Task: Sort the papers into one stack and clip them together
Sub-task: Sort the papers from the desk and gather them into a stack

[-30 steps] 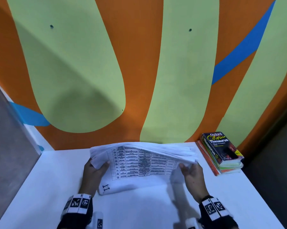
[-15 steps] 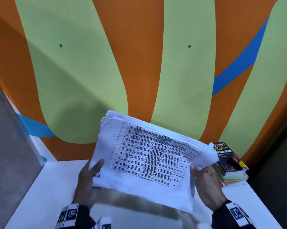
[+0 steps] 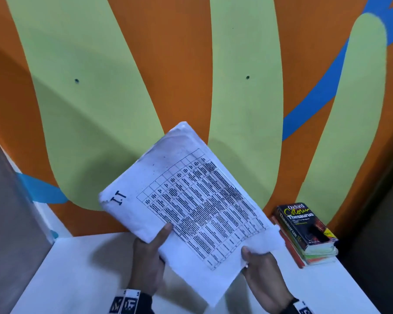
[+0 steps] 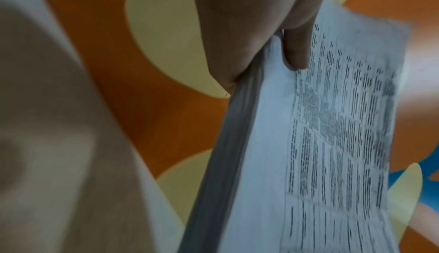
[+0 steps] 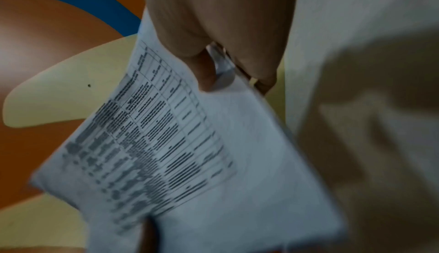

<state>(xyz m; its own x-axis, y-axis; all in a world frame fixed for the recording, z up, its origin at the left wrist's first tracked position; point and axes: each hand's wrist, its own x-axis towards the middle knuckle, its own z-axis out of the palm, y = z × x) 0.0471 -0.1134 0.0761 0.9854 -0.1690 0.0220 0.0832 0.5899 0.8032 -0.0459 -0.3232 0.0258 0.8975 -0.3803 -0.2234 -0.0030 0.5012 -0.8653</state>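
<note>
A thick stack of white papers point(image 3: 191, 200), its top sheet printed with a table and marked "11", is held up above the white table point(image 3: 77, 279), tilted with one corner pointing up. My left hand point(image 3: 150, 257) grips its lower left edge, thumb point(image 4: 297, 50) on the top sheet. My right hand point(image 3: 261, 270) pinches the lower right corner, thumb point(image 5: 206, 73) on top. The stack's grey edge point(image 4: 225, 153) shows in the left wrist view. The printed sheet point(image 5: 166, 144) fills the right wrist view. No clip is in view.
A pile of books point(image 3: 304, 234), a Thesaurus on top, lies at the table's back right corner. An orange, green and blue wall point(image 3: 191, 75) stands close behind. Grey floor point(image 3: 5, 223) drops off to the left of the table.
The stack has been lifted off the table and turned from lying wide to standing on a corner, tilted. Both hands kept their grip and rose with it.
</note>
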